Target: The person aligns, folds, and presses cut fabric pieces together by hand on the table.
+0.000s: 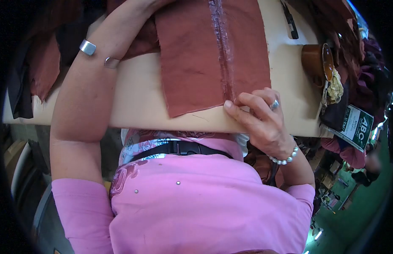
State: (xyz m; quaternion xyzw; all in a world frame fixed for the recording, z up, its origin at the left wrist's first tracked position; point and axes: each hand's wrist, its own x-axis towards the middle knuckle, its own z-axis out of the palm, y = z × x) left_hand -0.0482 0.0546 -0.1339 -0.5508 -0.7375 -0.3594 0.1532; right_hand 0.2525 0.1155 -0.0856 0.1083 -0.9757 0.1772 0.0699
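Note:
A reddish-brown leather piece (188,63) lies flat on the pale tabletop. Down its length runs a seam (224,51) with shiny, whitish glue-like streaks along both sides. My right hand (264,118) is at the near end of this seam, thumb and curled fingers closed on the leather's lower edge. A ring and a beaded bracelet are on that hand and wrist. My left forearm (90,84), wearing a metal cuff, reaches up beside the leather. The left hand itself is cut off by the top of the view.
Right of the leather are a black slim tool (290,25), a brown mug (312,61), a crumpled yellowish lump (335,89) and a green-and-white ABC packet (357,127). Dark leather pieces (340,25) lie at the right; others (46,72) hang over the left edge.

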